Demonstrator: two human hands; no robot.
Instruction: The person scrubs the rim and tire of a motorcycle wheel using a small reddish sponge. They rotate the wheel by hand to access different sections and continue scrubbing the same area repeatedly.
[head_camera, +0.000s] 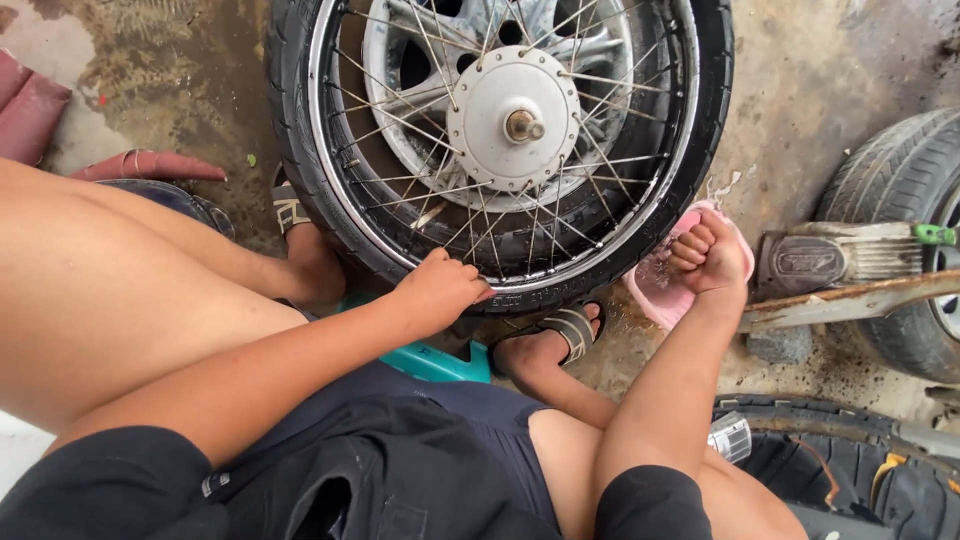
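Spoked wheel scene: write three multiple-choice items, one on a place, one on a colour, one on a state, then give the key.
1. Where is the left hand?
A. on the lower rim of the spoked wheel
B. on the hub
C. on the floor

2. What colour is the small basin?
A. green
B. pink
C. white

3. How is the right hand?
A. flat and open
B. pointing
C. closed in a fist over the basin

Key: A, fingers rest at the rim near the tyre's bottom edge; B, its rim shows pink beside the tyre; C, knuckles are curled, whatever it may hold is hidden.
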